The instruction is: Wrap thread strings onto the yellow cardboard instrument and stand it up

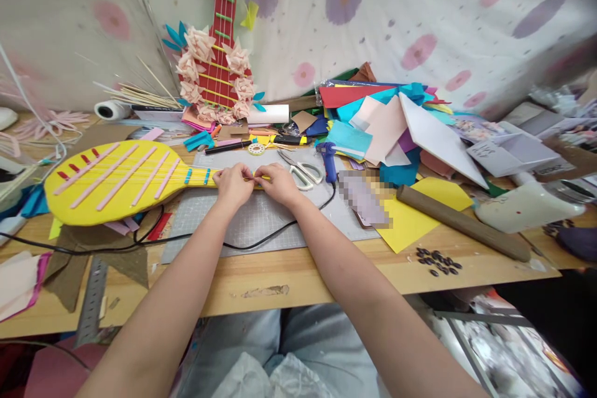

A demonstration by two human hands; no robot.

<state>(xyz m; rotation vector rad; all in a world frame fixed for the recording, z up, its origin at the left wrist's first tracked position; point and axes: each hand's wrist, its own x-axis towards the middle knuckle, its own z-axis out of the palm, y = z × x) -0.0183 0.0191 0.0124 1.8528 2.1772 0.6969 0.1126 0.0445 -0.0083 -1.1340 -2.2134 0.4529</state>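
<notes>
A yellow cardboard guitar (116,183) with pink strips and blue frets lies flat on a grey cutting mat (261,221). Both of my hands rest on its neck, side by side. My left hand (233,183) has its fingers curled, pinching the yellow neck. My right hand (278,182) pinches the same neck just to the right, fingertips meeting the left hand's. What lies under the fingertips is hidden.
White-handled scissors (301,171), a blue glue gun (329,161) with black cable, a heap of coloured paper (387,127), a brown cardboard tube (461,221), dark seeds (438,261), a steel ruler (91,298). A red guitar with paper flowers (219,68) leans on the wall.
</notes>
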